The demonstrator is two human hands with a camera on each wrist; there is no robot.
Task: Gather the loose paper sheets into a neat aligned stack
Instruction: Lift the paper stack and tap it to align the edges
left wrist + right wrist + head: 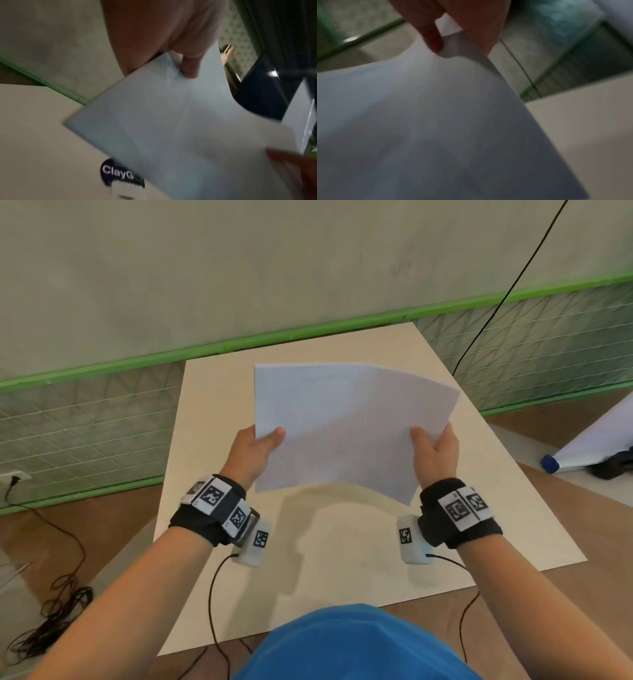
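Note:
A bundle of white paper sheets (346,426) hangs in the air above the cream table (239,594), bowed upward in the middle. My left hand (263,440) pinches its left edge, thumb on top. My right hand (431,440) pinches its right edge the same way. The sheets' far right corners are slightly fanned. In the left wrist view the paper (171,128) fills the middle under my fingers (190,67). In the right wrist view the paper (428,128) covers most of the frame below my fingers (433,39). How many sheets there are cannot be told.
A green-framed mesh fence (85,422) runs behind the table. Black cables (51,621) lie coiled on the floor at left. A white roll with a blue cap (551,463) lies at right. A round dark sticker (120,174) sits on the table.

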